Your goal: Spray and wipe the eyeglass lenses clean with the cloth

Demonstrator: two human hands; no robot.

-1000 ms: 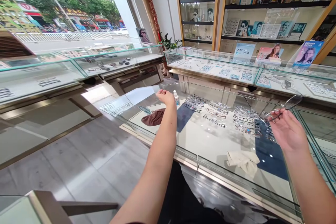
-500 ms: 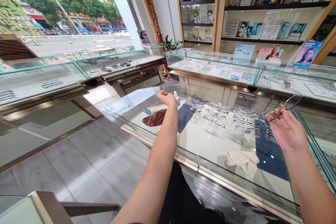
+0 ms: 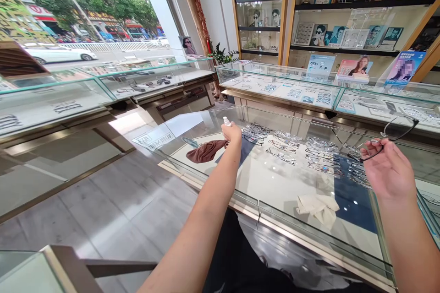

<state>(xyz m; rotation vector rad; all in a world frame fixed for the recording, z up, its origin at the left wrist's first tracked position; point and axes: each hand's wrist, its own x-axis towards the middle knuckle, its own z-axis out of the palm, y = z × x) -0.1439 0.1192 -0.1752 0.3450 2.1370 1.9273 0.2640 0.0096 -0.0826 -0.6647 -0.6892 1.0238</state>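
Note:
At the far side of the glass counter (image 3: pixel 275 206), my left hand (image 3: pixel 232 132) is closed around a small white spray bottle (image 3: pixel 226 121); only the bottle's top shows above the fingers. A brown cloth (image 3: pixel 206 151) lies just left of that hand. My right hand (image 3: pixel 388 167), raised over the counter's right end, pinches a pair of dark-rimmed eyeglasses (image 3: pixel 400 136) with one lens sticking up to the right. Several rows of eyeglasses (image 3: pixel 321 155) spread between my hands. Nearer to me lies a crumpled cream cloth (image 3: pixel 319 208).
Glass display cases with eyewear stand behind (image 3: pixel 285 89) and to the left (image 3: pixel 55 100). Shelves (image 3: pixel 360 7) with pictures and small statuettes line the back wall. A potted plant (image 3: pixel 223 55) stands by a wooden trunk. A metal-framed stool-like piece (image 3: pixel 65 265) is at lower left.
My left hand has moved right and taken hold of the spray bottle that stood beside it. My right hand, with the eyeglasses, has shifted slightly right. A white car has appeared outside.

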